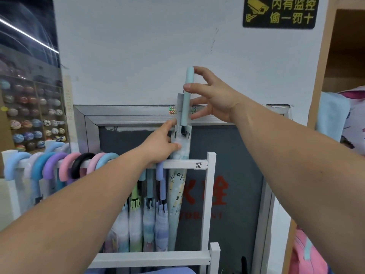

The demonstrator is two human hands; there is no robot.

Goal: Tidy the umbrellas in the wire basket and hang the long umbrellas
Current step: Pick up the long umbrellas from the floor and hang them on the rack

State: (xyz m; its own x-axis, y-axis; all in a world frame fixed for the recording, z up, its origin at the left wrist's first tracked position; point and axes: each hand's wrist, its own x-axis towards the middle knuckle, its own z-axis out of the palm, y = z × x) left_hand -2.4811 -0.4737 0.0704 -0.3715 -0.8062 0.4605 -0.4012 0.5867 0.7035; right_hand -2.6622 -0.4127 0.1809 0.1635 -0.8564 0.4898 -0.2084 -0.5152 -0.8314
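White wall (128, 46) fills the upper view, with a grey hydrant cabinet (227, 155) lower down and a white rack (210, 194) standing in front of it. A row of umbrellas hangs by curved handles (79, 165) along the rack's top rail (185, 164), and more hang below your forearm. You hold one long umbrella (180, 147) upright at the rail's right end. Its long axis runs almost straight up and down, and its folded canopy passes behind the rail towards the lower crossbar. Your right hand (215, 99) is the higher one. It pinches the pale teal handle (187, 95) between thumb and forefinger near the top, with the other fingers fanned loosely beside it. Your left hand (160, 145) comes in from the left and wraps round the top of the canopy, just under the handle and just above the rail. The whole handle stands above the rail, so hanging looks like a downward move guided by your right hand. From this angle the handle looks straight, so I cannot tell whether it has a hook to catch. The wire basket is out of view
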